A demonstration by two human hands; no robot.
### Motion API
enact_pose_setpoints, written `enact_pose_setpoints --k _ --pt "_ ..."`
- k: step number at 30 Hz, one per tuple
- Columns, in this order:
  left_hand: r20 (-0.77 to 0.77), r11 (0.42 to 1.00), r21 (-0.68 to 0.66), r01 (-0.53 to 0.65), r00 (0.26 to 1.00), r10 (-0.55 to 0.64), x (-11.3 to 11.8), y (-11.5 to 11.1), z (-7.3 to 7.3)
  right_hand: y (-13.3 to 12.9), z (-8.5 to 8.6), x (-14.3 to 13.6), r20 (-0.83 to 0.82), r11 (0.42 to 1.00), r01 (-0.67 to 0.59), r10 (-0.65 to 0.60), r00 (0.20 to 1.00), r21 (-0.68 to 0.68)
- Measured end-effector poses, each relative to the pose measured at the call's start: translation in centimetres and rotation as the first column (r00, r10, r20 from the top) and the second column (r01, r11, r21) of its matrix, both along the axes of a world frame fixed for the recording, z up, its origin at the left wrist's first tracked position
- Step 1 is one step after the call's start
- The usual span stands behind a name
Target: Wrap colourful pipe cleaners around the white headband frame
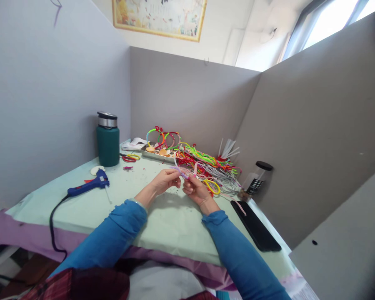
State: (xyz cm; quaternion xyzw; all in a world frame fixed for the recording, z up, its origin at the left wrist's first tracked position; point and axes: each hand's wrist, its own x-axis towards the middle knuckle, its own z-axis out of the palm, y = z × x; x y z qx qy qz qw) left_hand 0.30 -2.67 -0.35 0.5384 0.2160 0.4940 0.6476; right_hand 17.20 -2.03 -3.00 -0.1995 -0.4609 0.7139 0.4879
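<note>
A thin purple pipe cleaner [184, 176] runs between my two hands above the middle of the table. My left hand [167, 180] pinches one side of it, thumb against the fingers. Close by on the right, my right hand [196, 189] grips the other side near a pink piece, its fingers curled in. Just behind the hands lies a big tangled heap of coloured pipe cleaners [206, 156] in red, green, orange and grey. A yellow loop [213, 187] rests beside my right hand. Fine detail at the fingertips is too small to make out.
At left lie a blue glue gun [89, 184] with a black cord and red-and-yellow scissors [130, 158], near a green bottle [108, 143]. A metal tray [158, 156] holds small pieces. On the right are a black flat device [256, 227] and a clear jar [256, 180]. Grey partitions surround the table.
</note>
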Motion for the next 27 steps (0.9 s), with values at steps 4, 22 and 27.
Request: enact_pose_setpoints --k 4,22,27 --pt "-0.012 1.000 0.022 -0.011 1.000 0.011 0.0 0.1 -0.2 -0.1 0.1 -0.1 -0.026 1.000 -0.001 0.000 1.000 -0.011" --pt "-0.064 0.981 0.076 -0.180 0.981 0.185 0.6 0.5 -0.3 0.1 0.0 -0.3 0.019 0.997 0.075 -0.075 0.997 -0.003" --pt "-0.126 0.941 0.080 -0.329 0.933 0.337 0.7 1.2 -0.7 0.4 -0.6 -1.0 0.134 0.956 0.259 -0.277 0.952 0.136"
